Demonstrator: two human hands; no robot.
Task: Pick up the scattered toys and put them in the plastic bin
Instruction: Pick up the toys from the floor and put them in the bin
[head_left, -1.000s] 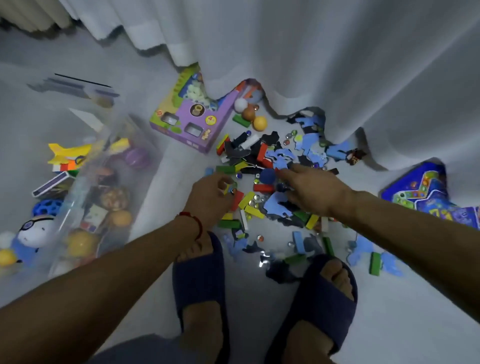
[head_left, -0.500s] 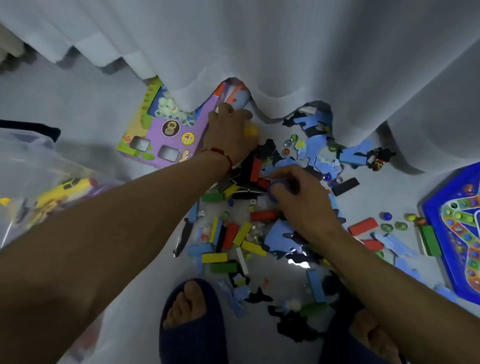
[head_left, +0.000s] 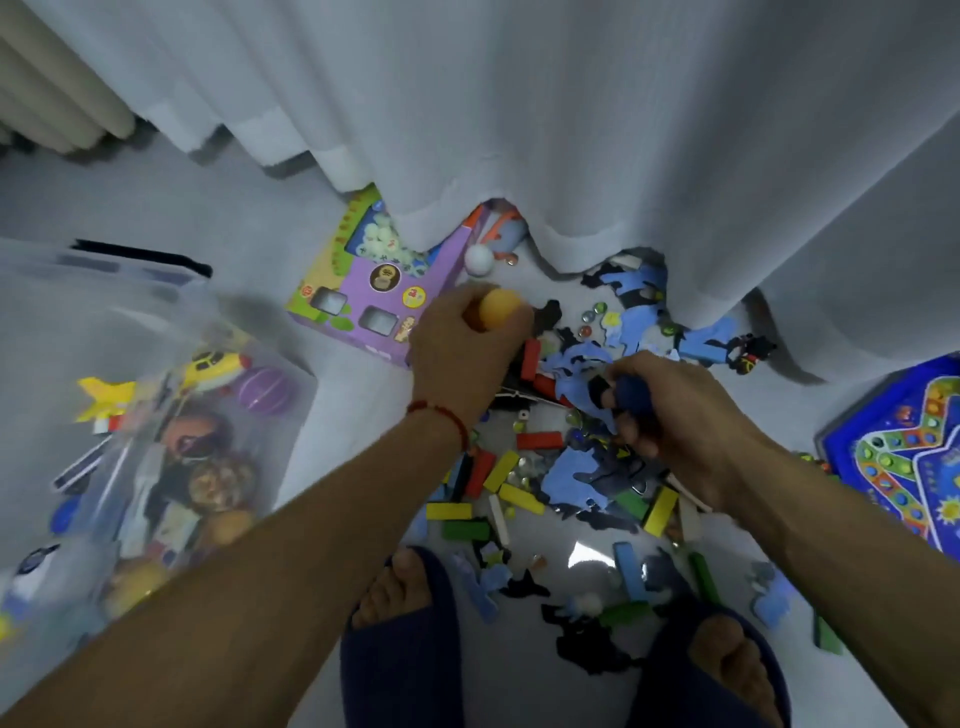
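Observation:
Scattered toys cover the floor in front of me: coloured wooden blocks (head_left: 519, 496), blue foam puzzle pieces (head_left: 576, 475) and glass marbles (head_left: 595, 312). My left hand (head_left: 457, 348) is closed around a yellow-orange ball (head_left: 496, 309), lifted beside the purple toy box (head_left: 374, 291). My right hand (head_left: 670, 410) grips a dark blue ball (head_left: 634, 395) just above the pile. A white ball (head_left: 479, 259) lies at the curtain's hem. The clear plastic bin (head_left: 244, 415) stands at the left with several toys inside, among them a yellow plane (head_left: 208, 366).
A white curtain (head_left: 571, 130) hangs over the far edge of the pile and hides part of it. A blue star-shaped game board (head_left: 904, 457) lies at the right. My feet in dark blue slippers (head_left: 400, 670) stand just below the toys.
My left hand has closed on the yellow-orange ball and lifted it off the floor. My right hand has picked up the dark blue ball. The view has swung left, showing the bin again.

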